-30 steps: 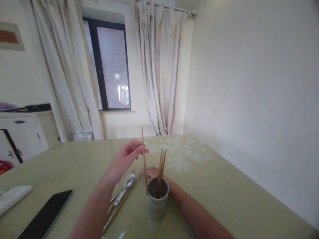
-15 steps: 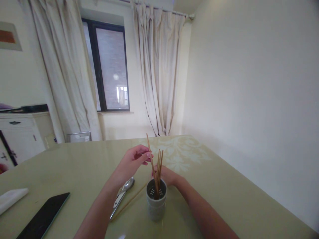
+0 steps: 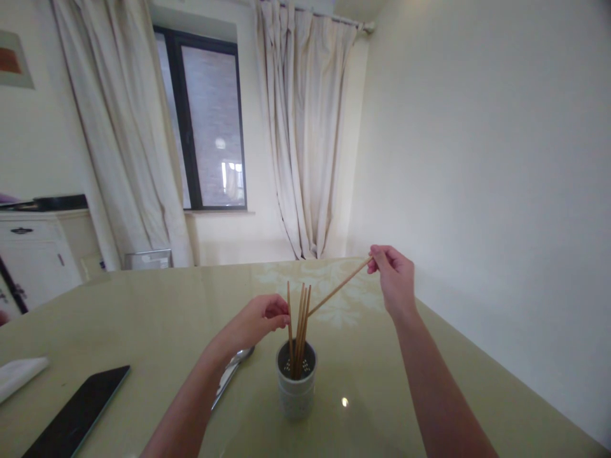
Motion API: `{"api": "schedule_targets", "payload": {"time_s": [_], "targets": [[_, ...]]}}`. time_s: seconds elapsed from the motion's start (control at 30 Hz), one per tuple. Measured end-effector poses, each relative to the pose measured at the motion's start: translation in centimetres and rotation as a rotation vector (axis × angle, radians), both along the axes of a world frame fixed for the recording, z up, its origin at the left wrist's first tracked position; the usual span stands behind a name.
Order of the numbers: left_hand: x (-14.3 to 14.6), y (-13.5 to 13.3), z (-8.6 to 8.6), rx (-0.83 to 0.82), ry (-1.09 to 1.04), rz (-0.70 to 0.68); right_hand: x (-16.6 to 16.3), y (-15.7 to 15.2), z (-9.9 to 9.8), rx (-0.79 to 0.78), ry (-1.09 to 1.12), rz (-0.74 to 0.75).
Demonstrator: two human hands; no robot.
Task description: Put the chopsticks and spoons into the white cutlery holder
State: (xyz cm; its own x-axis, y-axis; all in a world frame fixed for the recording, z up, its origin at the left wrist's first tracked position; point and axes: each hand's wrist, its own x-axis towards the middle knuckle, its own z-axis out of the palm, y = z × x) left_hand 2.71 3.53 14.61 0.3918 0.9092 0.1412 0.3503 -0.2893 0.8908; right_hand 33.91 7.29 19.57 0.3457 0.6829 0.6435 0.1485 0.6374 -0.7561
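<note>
A grey utensil cup (image 3: 296, 395) stands upright on the table, with several wooden chopsticks (image 3: 300, 331) leaning in it and drain holes showing inside. At the cup's left side, my left hand (image 3: 264, 317) pinches one chopstick (image 3: 289, 302) whose lower end is down in the cup. My right hand (image 3: 395, 275), raised to the right of the cup, grips another chopstick (image 3: 341, 284) by one end. That stick slants down to the left, its lower end near the standing chopsticks. Metal spoons (image 3: 233, 369) lie left of the cup, partly hidden by my left forearm.
A dark tablet or phone (image 3: 79, 410) lies on the green table (image 3: 157, 312) at the left, beside a white object (image 3: 21, 375). Along the right runs a bare wall (image 3: 487, 191). A white cabinet (image 3: 42, 245) and curtains stand beyond the table.
My right hand has come from behind the cup, up and to the right, lifting the chopstick that lay on the table. My left hand has lowered slightly with its chopstick, which is now more upright.
</note>
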Motion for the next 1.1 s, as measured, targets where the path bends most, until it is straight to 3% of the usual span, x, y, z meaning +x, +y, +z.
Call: {"api": "schedule_targets", "payload": {"time_s": [0.1,0.17,0.27,0.43,0.6,0.87,1.0,1.1], "targets": [[-1.1,0.7,-0.6,0.034,0.131,0.024,-1.0,-2.4,1.8,0.066,-0.049,0.005],[-2.3,1.5,-1.4,0.078,0.337,0.126,-2.0,-3.3,2.2,0.058,-0.102,0.060],[-4.2,2.5,-3.1,0.118,0.676,0.276,-3.7,-3.8,2.0,-0.032,-0.205,0.190],[-5.9,3.1,-5.6,0.046,0.872,0.272,-6.5,-3.3,0.4,-0.241,-0.409,0.327],[-6.3,3.4,-6.8,0.019,0.944,0.247,-7.7,-3.0,-0.9,-0.419,-0.671,0.265],[-6.2,3.7,-7.5,-0.046,0.903,0.229,-7.5,-3.3,-0.6,-0.413,-0.818,0.137],[-6.4,3.4,-6.9,-0.059,0.812,0.186,-7.2,-3.5,-0.4,-0.384,-0.824,0.108],[-6.8,3.0,-5.5,-0.039,0.710,0.136,-6.9,-3.6,-0.3,-0.363,-0.820,0.084]]}}
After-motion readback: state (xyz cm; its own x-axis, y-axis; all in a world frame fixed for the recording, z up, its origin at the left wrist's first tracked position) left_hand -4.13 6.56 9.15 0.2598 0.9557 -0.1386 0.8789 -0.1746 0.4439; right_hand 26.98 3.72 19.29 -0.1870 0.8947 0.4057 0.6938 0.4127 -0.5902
